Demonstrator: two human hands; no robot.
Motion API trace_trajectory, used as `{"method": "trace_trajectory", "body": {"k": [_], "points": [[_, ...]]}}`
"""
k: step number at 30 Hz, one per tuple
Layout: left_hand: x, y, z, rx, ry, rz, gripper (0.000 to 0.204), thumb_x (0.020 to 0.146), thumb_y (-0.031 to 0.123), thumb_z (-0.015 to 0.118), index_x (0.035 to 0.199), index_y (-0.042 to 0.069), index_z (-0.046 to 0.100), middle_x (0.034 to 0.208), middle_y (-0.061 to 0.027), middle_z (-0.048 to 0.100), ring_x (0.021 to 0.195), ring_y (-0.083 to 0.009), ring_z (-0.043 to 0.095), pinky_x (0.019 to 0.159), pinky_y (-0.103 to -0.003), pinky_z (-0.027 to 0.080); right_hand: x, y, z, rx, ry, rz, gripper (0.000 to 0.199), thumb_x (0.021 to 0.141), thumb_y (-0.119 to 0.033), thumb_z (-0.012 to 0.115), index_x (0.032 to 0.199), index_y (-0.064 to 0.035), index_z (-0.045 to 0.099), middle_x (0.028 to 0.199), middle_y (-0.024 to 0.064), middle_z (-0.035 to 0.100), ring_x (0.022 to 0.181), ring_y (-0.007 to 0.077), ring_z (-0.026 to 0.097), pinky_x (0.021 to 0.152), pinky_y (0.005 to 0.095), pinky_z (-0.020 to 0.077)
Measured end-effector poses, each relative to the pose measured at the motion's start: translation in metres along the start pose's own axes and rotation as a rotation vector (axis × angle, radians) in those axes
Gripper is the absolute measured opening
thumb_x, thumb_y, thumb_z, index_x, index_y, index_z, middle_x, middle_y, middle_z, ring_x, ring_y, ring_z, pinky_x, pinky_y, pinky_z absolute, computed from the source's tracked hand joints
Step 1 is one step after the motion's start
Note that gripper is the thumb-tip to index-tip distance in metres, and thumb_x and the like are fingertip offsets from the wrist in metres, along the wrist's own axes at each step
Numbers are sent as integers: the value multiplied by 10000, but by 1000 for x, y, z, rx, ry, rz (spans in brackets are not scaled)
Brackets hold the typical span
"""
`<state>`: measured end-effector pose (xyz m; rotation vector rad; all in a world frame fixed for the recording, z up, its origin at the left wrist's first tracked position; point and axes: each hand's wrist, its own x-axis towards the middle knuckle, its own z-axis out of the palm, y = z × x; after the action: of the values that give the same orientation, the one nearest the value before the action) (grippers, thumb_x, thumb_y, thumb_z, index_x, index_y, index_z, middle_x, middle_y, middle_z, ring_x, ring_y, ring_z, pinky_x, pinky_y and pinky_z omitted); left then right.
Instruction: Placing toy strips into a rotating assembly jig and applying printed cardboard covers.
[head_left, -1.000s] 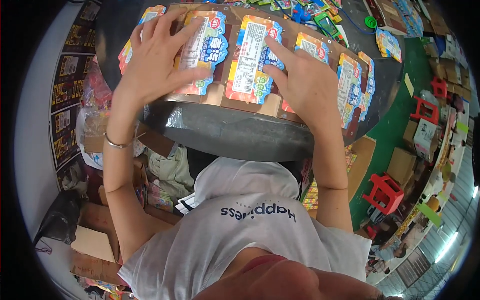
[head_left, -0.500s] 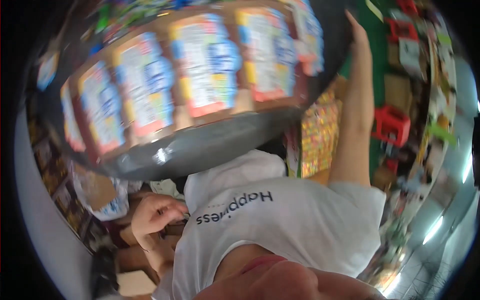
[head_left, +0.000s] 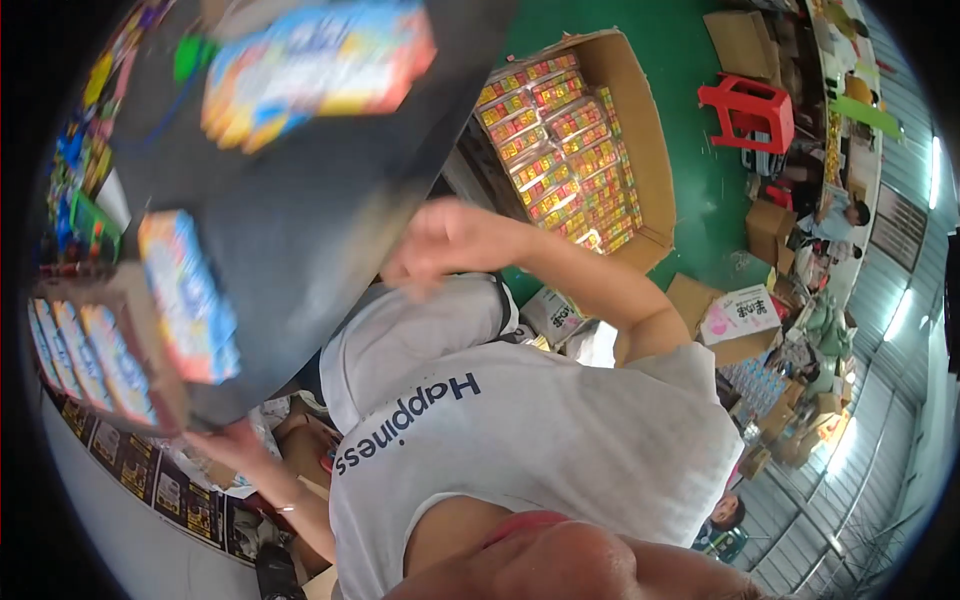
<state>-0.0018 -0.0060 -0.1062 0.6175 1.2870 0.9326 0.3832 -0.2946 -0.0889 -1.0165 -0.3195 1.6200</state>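
Note:
My left hand (head_left: 228, 442) is at the near left edge of the dark table (head_left: 300, 230), beside a cardboard box (head_left: 165, 385). Its fingers are mostly hidden by the box and the table edge. Inside the box several blue-and-orange printed packs (head_left: 112, 360) stand in a row. Close to it, one similar pack (head_left: 188, 295) is on the table. Another colourful pack (head_left: 320, 70), blurred, is farther off on the table. By the table's near edge, in front of my waist, my right hand (head_left: 445, 245) is smeared by motion, so its fingers cannot be read.
Right of the table, a large open carton (head_left: 650, 150) on the green floor holds many small red-and-yellow packs. Red plastic stools (head_left: 750, 115) and more cartons (head_left: 745, 310) stand farther right. Small colourful items and a green basket (head_left: 92, 222) are at the far left. People sit along the right.
The view has turned, and the box of packs now appears at the left. My right arm has drawn back from its outstretched reach. My left hand has moved from my waist to the box.

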Motion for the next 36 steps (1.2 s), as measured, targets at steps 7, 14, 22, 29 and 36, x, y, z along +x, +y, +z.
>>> {"method": "trace_trajectory", "body": {"k": [7, 14, 22, 29, 36], "points": [[-85, -75, 34, -226, -409, -228, 718, 895, 604, 516, 1359, 60, 456, 1328, -115, 521, 1201, -265, 495, 1049, -442, 362, -80, 18, -253, -1437, 951, 351, 274, 895, -232, 621, 1143, -126, 668, 974, 28, 706, 886, 185, 671, 775, 374, 534], [106, 67, -52, 312, 317, 20, 571, 1023, 422, 307, 1416, 20, 406, 1441, -148, 441, 1308, -301, 441, 1116, -500, 329, -107, 62, -369, -2114, 486, 451, 459, 843, -227, 640, 1294, -291, 582, 1308, -11, 571, 1254, 204, 485, 1014, 428, 392], [163, 78, -63, 577, 317, 75, 589, 991, 449, 393, 1346, -13, 483, 1268, -144, 580, 1098, -274, 573, 938, -435, 433, -107, 49, -369, -2174, 401, 604, 472, 783, -257, 707, 1244, -269, 605, 1216, 7, 576, 1219, 211, 500, 968, 424, 424], [116, 77, -9, 716, 336, 124, 526, 989, 385, 412, 1318, -16, 502, 1257, -148, 588, 1108, -274, 572, 929, -409, 455, -127, 59, -382, -2094, 425, 631, 560, 804, -243, 682, 1341, -268, 528, 1233, 30, 575, 1210, 228, 516, 940, 440, 435], [1, 79, 90, 760, 403, 676, 370, 984, 212, 460, 1219, -66, 528, 1172, -169, 627, 1132, -283, 592, 923, -368, 502, -93, 56, -376, -2133, 392, 480, 433, 752, -288, 752, 1156, -209, 618, 1149, 27, 612, 1181, 233, 534, 963, 442, 436]]}}
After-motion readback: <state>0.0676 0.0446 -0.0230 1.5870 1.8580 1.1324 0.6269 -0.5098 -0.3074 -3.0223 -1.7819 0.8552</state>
